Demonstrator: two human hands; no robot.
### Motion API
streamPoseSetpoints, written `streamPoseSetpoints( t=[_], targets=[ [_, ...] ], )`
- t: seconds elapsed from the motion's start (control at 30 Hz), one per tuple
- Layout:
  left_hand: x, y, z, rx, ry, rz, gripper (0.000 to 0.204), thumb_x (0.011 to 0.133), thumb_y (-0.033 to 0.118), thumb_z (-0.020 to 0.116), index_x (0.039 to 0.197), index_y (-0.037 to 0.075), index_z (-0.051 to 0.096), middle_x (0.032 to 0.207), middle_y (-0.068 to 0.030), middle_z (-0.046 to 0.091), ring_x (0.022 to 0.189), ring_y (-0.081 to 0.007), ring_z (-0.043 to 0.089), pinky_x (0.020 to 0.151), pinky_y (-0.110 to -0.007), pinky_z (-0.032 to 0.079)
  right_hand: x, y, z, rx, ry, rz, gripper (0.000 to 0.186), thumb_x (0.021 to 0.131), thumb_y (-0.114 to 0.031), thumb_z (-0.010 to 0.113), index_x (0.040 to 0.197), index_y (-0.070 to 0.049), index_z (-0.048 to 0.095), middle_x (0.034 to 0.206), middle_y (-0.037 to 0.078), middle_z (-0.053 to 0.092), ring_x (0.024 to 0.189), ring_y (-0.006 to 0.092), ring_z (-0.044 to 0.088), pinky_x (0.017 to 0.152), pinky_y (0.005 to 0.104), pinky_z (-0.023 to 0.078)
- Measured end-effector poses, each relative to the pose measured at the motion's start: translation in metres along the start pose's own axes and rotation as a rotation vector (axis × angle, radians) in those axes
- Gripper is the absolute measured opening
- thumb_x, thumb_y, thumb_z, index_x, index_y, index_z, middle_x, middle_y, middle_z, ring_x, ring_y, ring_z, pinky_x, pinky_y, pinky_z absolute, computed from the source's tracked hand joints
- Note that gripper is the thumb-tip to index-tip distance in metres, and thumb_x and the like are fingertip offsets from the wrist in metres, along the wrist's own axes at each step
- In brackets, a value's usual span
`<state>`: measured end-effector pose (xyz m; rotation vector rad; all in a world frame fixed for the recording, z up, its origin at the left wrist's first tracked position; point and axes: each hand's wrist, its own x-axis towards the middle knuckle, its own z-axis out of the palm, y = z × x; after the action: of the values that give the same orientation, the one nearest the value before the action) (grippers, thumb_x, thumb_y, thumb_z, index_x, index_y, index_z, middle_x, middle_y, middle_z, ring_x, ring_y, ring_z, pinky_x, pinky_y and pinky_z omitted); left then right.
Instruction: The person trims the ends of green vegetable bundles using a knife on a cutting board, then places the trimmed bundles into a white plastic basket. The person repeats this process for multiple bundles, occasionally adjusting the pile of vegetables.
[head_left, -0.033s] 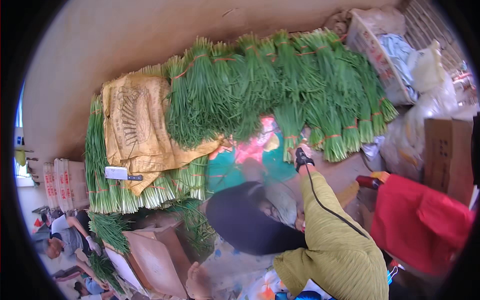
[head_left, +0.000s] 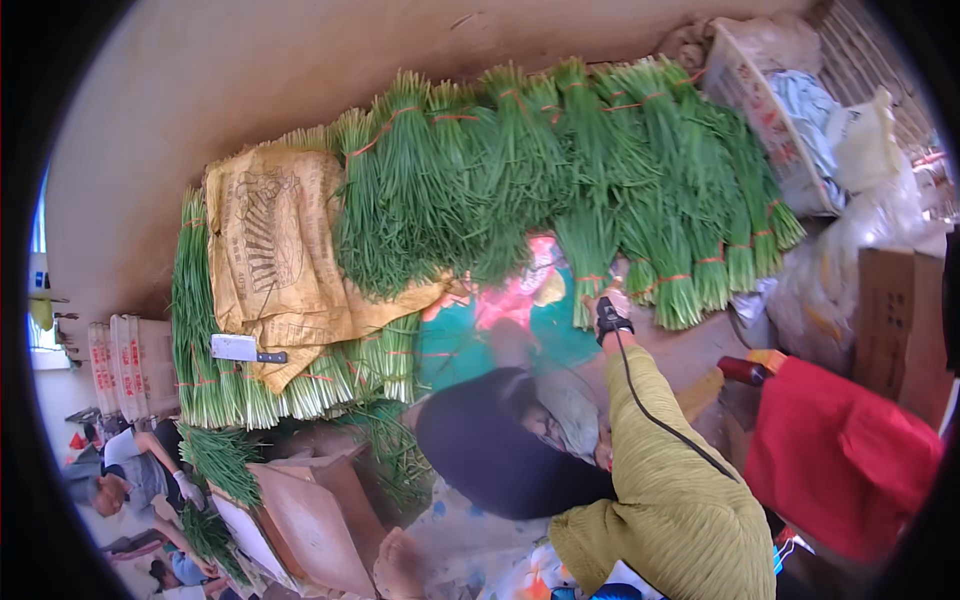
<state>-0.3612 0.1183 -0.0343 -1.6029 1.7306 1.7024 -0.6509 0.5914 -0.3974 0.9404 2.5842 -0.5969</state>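
My right hand (head_left: 613, 297), with a black strap and cable, is at the pale cut end of a bundle of chives (head_left: 588, 245). Its fingers look closed on the stems, though partly hidden. A yellow-green sleeve (head_left: 670, 440) covers that arm. More chive bundles (head_left: 440, 200), tied with red bands, lie side by side along the wall. My left hand cannot be made out for sure. A blurred skin-coloured shape (head_left: 513, 345) shows beyond a dark rounded cloth shape (head_left: 490, 430), and a bit of skin (head_left: 603, 450) is beside a grey cloth (head_left: 568, 415).
A cleaver (head_left: 245, 349) lies beside a yellow woven sack (head_left: 270, 240) on the left bundles. Loose greens (head_left: 395, 460) and a cardboard box (head_left: 320, 520) are below. Red cloth (head_left: 840, 450), a brown carton (head_left: 885, 320) and a white crate (head_left: 765, 115) stand right. Other people (head_left: 140, 470) work far left.
The view has shifted slightly, so the things on the right appear a little lower and farther right. My right hand stays at the same chive bundle.
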Motion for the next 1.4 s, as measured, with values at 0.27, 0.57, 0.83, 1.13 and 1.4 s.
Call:
streamPoseSetpoints(
  t=[0.27, 0.57, 0.83, 1.13, 1.4],
  targets=[
    [0.041, 0.039, 0.041, 0.316, -0.003, -0.091, 0.035, 0.099, 0.019, 0.058, 0.128, 0.001, 0.064, 0.111, -0.0057, 0.070, 0.093, -0.0117, 0.063, 0.079, -0.025, 0.049, 0.068, -0.018, 0.056, 0.160, 0.042, 0.298, 0.122, 0.068, -0.028, 0.090, 0.157, 0.006, 0.014, 0.139, 0.023, 0.058, 0.125, 0.0339, 0.060, 0.106, 0.0390, 0.048],
    [0.098, 0.015, 0.051, -0.003, -0.200, 0.023, 0.035, 0.095, 0.022, 0.065, 0.126, 0.004, 0.059, 0.099, -0.0081, 0.069, 0.090, -0.0207, 0.067, 0.083, -0.034, 0.055, -0.006, 0.000, -0.123, 1.226, -0.965, 0.314, 0.046, 0.088, -0.015, 0.073, 0.128, 0.001, 0.060, 0.112, 0.016, 0.071, 0.091, 0.0285, 0.073, 0.086, 0.0419, 0.061],
    [0.072, 0.065, 0.065, -0.146, -0.204, 0.243, 0.037, 0.097, 0.024, 0.065, 0.130, 0.006, 0.059, 0.106, -0.0082, 0.071, 0.091, -0.0175, 0.067, 0.082, -0.029, 0.054, -0.137, -0.072, -0.221, 1.761, -1.396, -0.007, 0.083, 0.075, -0.035, 0.083, 0.141, 0.002, 0.049, 0.129, 0.024, 0.062, 0.113, 0.0336, 0.066, 0.101, 0.0493, 0.054],
    [0.019, 0.110, 0.092, -0.119, -0.940, 0.541, 0.081, 0.091, 0.048, 0.070, 0.149, 0.000, 0.039, 0.137, -0.0192, 0.058, 0.123, -0.0292, 0.060, 0.099, -0.039, 0.051, -0.291, -0.168, -0.190, 1.604, -2.372, 0.035, 0.108, 0.066, -0.053, 0.083, 0.144, 0.010, 0.042, 0.144, 0.029, 0.050, 0.130, 0.0376, 0.054, 0.113, 0.0451, 0.042],
    [0.073, 0.123, 0.043, -0.807, -1.228, 0.442, 0.096, 0.084, 0.073, 0.062, 0.150, 0.007, 0.040, 0.149, -0.0155, 0.047, 0.131, -0.0335, 0.048, 0.111, -0.051, 0.041, -0.316, -0.192, -0.128, 0.998, -1.940, -0.642, 0.048, 0.103, -0.035, 0.056, 0.136, 0.000, 0.056, 0.117, 0.013, 0.069, 0.104, 0.0223, 0.068, 0.089, 0.0335, 0.055]
  ],
)
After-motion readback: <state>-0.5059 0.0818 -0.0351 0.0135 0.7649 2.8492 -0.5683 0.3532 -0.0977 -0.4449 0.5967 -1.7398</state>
